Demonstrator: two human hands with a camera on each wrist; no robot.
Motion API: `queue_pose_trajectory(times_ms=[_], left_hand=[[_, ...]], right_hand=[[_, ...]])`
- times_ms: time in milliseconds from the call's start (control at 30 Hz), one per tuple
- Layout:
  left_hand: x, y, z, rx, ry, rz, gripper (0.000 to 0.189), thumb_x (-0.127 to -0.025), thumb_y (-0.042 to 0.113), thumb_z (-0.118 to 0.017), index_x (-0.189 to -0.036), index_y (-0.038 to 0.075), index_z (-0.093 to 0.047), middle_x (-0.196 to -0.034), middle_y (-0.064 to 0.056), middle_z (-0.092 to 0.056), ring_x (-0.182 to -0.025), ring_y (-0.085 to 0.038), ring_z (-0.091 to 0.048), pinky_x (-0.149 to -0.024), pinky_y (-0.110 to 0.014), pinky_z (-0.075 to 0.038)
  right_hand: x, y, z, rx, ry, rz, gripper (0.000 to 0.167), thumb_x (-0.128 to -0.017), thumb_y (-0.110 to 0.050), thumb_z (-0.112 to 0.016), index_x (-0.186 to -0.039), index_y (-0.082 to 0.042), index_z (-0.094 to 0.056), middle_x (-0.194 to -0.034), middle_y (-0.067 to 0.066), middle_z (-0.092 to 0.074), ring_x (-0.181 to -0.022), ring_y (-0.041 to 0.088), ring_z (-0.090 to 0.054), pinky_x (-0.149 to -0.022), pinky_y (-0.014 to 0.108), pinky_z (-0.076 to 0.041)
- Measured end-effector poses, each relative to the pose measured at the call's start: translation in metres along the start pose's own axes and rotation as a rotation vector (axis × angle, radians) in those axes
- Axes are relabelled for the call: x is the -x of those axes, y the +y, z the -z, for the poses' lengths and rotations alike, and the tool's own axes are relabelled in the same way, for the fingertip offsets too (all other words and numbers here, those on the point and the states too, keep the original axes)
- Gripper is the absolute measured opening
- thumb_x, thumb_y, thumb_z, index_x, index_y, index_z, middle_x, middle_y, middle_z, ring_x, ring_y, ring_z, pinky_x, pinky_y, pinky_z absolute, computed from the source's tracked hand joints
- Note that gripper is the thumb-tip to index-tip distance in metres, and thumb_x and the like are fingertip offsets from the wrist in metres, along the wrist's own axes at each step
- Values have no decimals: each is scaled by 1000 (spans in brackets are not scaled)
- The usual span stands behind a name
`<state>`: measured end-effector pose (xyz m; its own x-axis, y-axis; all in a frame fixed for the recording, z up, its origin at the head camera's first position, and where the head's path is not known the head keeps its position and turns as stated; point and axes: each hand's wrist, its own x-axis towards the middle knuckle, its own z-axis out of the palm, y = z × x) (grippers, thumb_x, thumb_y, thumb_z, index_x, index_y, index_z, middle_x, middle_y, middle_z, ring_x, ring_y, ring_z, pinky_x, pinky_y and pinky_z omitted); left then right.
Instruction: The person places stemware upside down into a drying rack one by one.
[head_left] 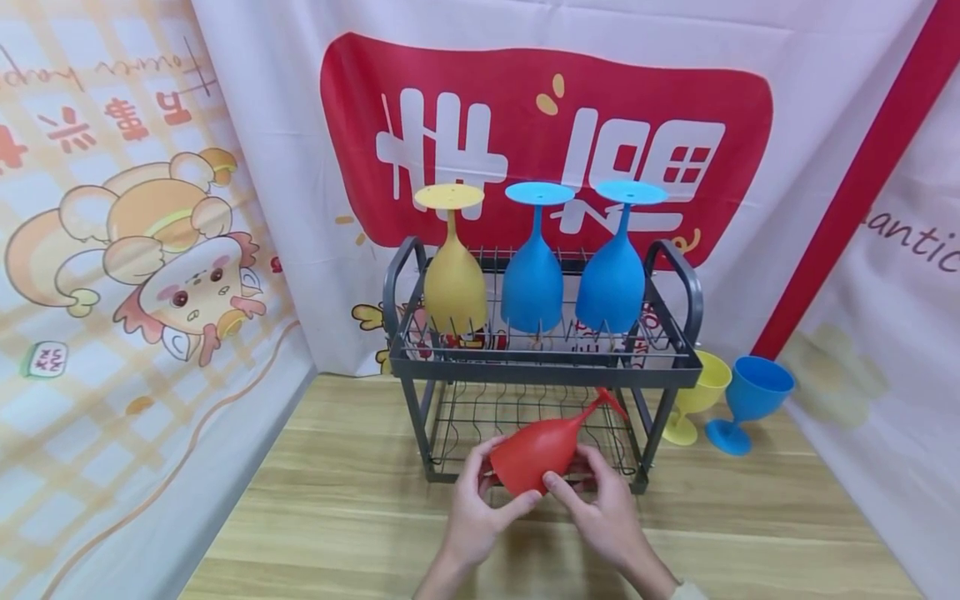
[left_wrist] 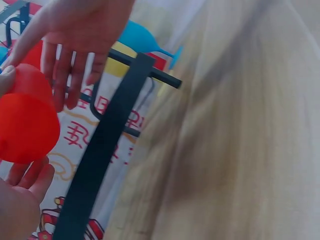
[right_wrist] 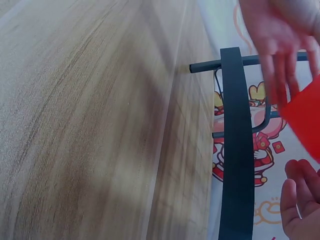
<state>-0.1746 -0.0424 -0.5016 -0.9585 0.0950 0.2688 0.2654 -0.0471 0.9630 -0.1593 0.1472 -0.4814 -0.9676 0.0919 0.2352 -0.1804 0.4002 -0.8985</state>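
Observation:
A red goblet (head_left: 536,454) is tilted in front of the lower shelf, its mouth down to the left and its foot up to the right. My left hand (head_left: 476,504) holds the bowl near the rim, thumb in front and fingers at the far side. From the other side my right hand (head_left: 607,508) holds it too, thumb on the bowl near its lower edge. In the left wrist view the red bowl (left_wrist: 30,120) sits between both hands; the right wrist view shows part of the red goblet (right_wrist: 307,117) at the edge.
A dark two-tier rack (head_left: 525,373) stands behind the hands. On its top tier, a yellow goblet (head_left: 455,287) and two blue goblets (head_left: 532,287) stand upside down. Right of the rack, a yellow goblet (head_left: 708,383) and a blue goblet (head_left: 753,396) stand upright on the wooden table (head_left: 337,517).

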Motion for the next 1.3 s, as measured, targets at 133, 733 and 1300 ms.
queue_pose_trajectory(times_ms=[133,733,1300], left_hand=[[3,-12,-1,-114,-64,31,85,-78,21,-95,-151,24,-52,-144,-4,-61,-124,-21,-64,-103,-27,-56],[7,-26,-1,-240,-123,-55,88,-79,37,-94,-154,32,-47,-151,4,-58,-130,-19,-60,-108,-36,-55],[-18,-36,70,-127,646,28,75,-92,25,-84,-155,15,-44,-150,0,-57,-138,-24,-50,-117,-40,-39]], right_hand=[[0,0,0,5,-17,-13,63,-89,-34,-86,-142,-13,-61,-118,4,-76,-99,12,-72,-84,28,-62],[1,-1,-1,103,-30,67,76,-74,-39,-98,-140,-23,-63,-118,-2,-75,-103,17,-68,-78,26,-61],[-2,1,15,97,-16,-50,79,-78,-36,-95,-147,-21,-58,-126,3,-72,-112,24,-66,-80,26,-60]])
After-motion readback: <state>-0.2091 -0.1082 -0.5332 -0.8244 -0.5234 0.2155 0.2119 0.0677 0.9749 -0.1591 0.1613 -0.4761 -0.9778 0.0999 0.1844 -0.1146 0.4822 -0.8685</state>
